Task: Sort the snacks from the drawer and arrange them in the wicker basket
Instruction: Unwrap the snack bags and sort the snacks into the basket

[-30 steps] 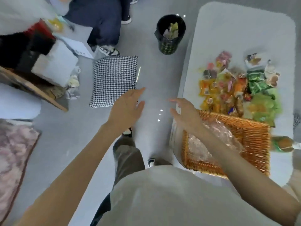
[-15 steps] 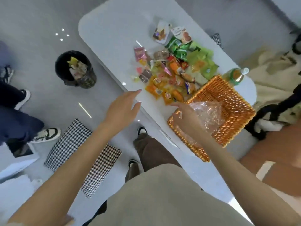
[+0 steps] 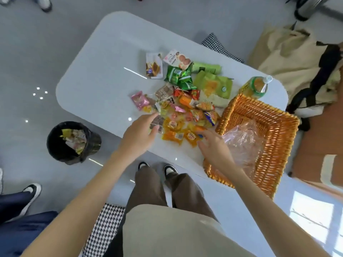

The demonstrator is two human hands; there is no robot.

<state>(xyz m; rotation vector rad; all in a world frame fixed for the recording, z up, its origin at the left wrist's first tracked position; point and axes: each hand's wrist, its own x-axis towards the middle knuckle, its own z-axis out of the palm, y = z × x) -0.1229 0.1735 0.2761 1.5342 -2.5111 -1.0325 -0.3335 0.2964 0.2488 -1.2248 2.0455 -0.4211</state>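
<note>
Orange wicker basket [image 3: 278,130] sits at the white worktop's [image 3: 104,71] near right, a clear plastic bag [image 3: 243,143] inside. The snacks [image 3: 185,101] lie heaped just left of it. The right hand [image 3: 213,147], fingers spread, touches yellow packets [image 3: 191,136]. The left hand [image 3: 139,134] reaches a brown packet [image 3: 157,122], grip unclear. A drink bottle [image 3: 256,86] stands beyond the basket.

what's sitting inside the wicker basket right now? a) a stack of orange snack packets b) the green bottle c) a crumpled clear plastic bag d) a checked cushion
C: a crumpled clear plastic bag lies in the wicker basket, while the snacks are heaped on the table beside it and the bottle stands on the table beyond it.
</note>
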